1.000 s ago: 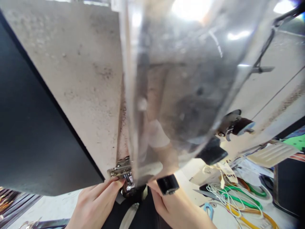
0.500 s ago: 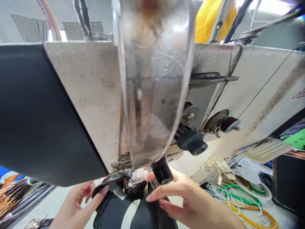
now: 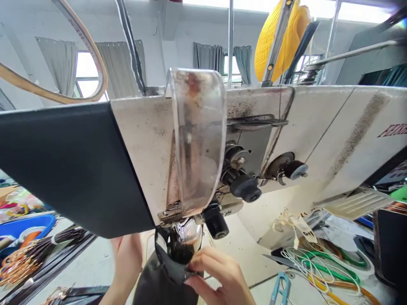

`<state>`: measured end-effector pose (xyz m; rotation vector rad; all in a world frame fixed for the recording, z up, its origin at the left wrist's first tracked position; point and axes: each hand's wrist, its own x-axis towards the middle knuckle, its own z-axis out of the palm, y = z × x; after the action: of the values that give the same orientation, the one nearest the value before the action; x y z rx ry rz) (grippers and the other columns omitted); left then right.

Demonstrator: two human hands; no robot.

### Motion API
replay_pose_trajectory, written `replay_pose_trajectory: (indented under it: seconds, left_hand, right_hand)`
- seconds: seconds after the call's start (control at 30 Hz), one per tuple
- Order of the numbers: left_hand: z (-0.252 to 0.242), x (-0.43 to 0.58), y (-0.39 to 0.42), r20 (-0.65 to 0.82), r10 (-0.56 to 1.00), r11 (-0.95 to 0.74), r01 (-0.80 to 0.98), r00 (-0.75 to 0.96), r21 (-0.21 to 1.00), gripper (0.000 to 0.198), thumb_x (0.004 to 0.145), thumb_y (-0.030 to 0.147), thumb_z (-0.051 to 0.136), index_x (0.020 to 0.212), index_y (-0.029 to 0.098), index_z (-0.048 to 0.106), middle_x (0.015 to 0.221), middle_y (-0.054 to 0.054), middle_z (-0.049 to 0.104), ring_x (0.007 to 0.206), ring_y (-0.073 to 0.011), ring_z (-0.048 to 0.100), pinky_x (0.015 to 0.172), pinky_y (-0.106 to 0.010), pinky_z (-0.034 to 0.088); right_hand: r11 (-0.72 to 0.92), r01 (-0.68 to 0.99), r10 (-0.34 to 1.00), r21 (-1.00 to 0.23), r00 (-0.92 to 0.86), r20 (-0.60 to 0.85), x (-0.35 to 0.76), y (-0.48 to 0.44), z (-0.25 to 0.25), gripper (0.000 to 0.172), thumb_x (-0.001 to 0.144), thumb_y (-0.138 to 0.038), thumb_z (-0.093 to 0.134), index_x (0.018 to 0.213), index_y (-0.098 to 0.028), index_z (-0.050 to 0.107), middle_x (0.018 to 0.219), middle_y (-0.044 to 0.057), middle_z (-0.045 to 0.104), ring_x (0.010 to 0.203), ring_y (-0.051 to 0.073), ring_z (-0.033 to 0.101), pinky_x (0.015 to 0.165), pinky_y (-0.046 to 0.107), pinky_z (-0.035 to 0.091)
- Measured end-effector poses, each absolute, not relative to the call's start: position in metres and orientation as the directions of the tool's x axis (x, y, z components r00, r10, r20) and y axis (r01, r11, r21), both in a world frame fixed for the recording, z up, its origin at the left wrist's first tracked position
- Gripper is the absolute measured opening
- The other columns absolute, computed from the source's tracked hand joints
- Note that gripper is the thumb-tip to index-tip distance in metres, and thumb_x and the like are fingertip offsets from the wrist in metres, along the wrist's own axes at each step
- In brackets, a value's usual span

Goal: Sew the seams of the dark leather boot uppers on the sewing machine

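A worn white sewing machine (image 3: 318,140) fills the view, with a clear plastic guard (image 3: 199,135) over its needle area. Below the presser foot (image 3: 186,233) sits a piece of black material (image 3: 165,275) with a strap loop. My right hand (image 3: 219,275) pinches the black material at its right edge, just below the foot. My left hand (image 3: 127,258) is behind the material on its left side, its fingers partly hidden and blurred.
Black tension knobs (image 3: 244,188) stick out to the right of the guard. Coloured cords (image 3: 321,262), blue-handled scissors (image 3: 281,286) and a paper tag (image 3: 302,228) lie on the table at the right. Metal rings (image 3: 19,262) and a blue tub (image 3: 22,224) are at the left.
The view has pulled back and up from the machine head. The black material now stands up under the foot, my right hand has closed on its edge, and my left hand has slid behind it.
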<state>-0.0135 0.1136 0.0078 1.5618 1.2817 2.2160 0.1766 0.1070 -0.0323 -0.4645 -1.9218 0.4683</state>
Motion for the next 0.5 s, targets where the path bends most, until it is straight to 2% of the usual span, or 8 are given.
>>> replay_pose_trajectory:
  seconds: [0.07,0.1,0.13,0.2,0.27,0.33,0.43,0.5]
  left_hand:
    - [0.009,-0.018,0.085,0.802,0.490,-0.647,0.473,-0.343,0.598,0.011,0.091,0.030,0.064,0.091,0.023,0.072,0.096,-0.001,0.073,0.099,-0.0212,0.067,0.094,-0.032,0.051]
    - [0.014,-0.023,0.073,0.878,0.472,-0.651,0.640,-0.078,0.407,0.015,0.094,0.025,0.056,0.094,0.023,0.071,0.099,-0.004,0.073,0.108,-0.0239,0.065,0.100,-0.036,0.047]
    - [0.021,-0.028,0.064,0.846,0.507,-0.667,0.697,0.167,0.262,0.015,0.093,0.021,0.054,0.096,0.023,0.069,0.096,-0.004,0.073,0.109,-0.0233,0.065,0.104,-0.037,0.045]
    - [0.038,-0.037,0.056,0.675,0.577,-0.705,0.697,0.460,0.128,0.011,0.092,0.015,0.060,0.091,0.025,0.065,0.082,0.002,0.070,0.090,-0.0163,0.067,0.096,-0.028,0.047]
    - [0.053,-0.041,0.058,0.584,0.669,-0.660,0.728,0.459,0.184,0.009,0.094,0.017,0.061,0.092,0.026,0.062,0.083,0.005,0.069,0.084,-0.0127,0.067,0.082,-0.022,0.051]
    - [0.061,-0.039,0.063,0.568,0.729,-0.604,0.750,0.383,0.270,0.006,0.096,0.022,0.061,0.095,0.027,0.062,0.089,0.006,0.072,0.086,-0.0112,0.068,0.074,-0.019,0.052]
    - [0.062,-0.030,0.068,0.595,0.721,-0.606,0.740,0.356,0.292,0.006,0.094,0.024,0.063,0.095,0.030,0.063,0.087,0.011,0.073,0.081,-0.0096,0.068,0.073,-0.020,0.050]
    - [0.061,-0.026,0.068,0.624,0.695,-0.619,0.740,0.358,0.264,0.007,0.092,0.026,0.065,0.095,0.032,0.064,0.085,0.014,0.073,0.077,-0.0088,0.068,0.074,-0.022,0.048]
  right_hand:
    - [0.865,0.145,0.497,-0.480,-0.371,0.785,0.180,0.103,-0.052,0.012,0.101,-0.026,0.060,0.096,-0.017,0.066,0.078,0.005,0.068,0.067,0.014,0.066,0.061,0.019,0.051]
    - [0.868,0.165,0.495,-0.468,-0.364,0.789,0.179,0.100,-0.058,0.009,0.100,-0.023,0.061,0.097,-0.017,0.067,0.076,0.004,0.067,0.063,0.013,0.065,0.058,0.019,0.050]
    - [0.868,0.179,0.496,-0.463,-0.349,0.795,0.177,0.096,-0.062,0.007,0.099,-0.020,0.062,0.095,-0.017,0.068,0.072,0.004,0.066,0.059,0.013,0.063,0.055,0.019,0.048]
    - [0.860,0.198,0.511,-0.471,-0.312,0.801,0.173,0.090,-0.059,0.004,0.097,-0.019,0.064,0.094,-0.017,0.067,0.069,0.002,0.065,0.056,0.013,0.062,0.053,0.020,0.047]
    - [0.833,0.192,0.554,-0.519,-0.278,0.785,0.168,0.087,-0.046,0.006,0.097,-0.020,0.063,0.092,-0.018,0.065,0.070,0.001,0.066,0.059,0.013,0.064,0.057,0.019,0.050]
    - [0.760,0.126,0.646,-0.637,-0.250,0.721,0.165,0.086,-0.028,0.006,0.096,-0.021,0.063,0.092,-0.019,0.067,0.074,0.000,0.067,0.064,0.012,0.066,0.060,0.017,0.052]
    - [0.547,-0.061,0.814,-0.835,-0.194,0.547,0.164,0.085,-0.005,0.006,0.092,-0.023,0.068,0.093,-0.022,0.073,0.080,0.000,0.070,0.069,0.012,0.067,0.061,0.015,0.056]
    - [0.438,-0.137,0.872,-0.888,-0.175,0.457,0.165,0.084,0.005,0.007,0.090,-0.027,0.071,0.092,-0.022,0.076,0.082,0.000,0.071,0.071,0.013,0.067,0.061,0.016,0.056]
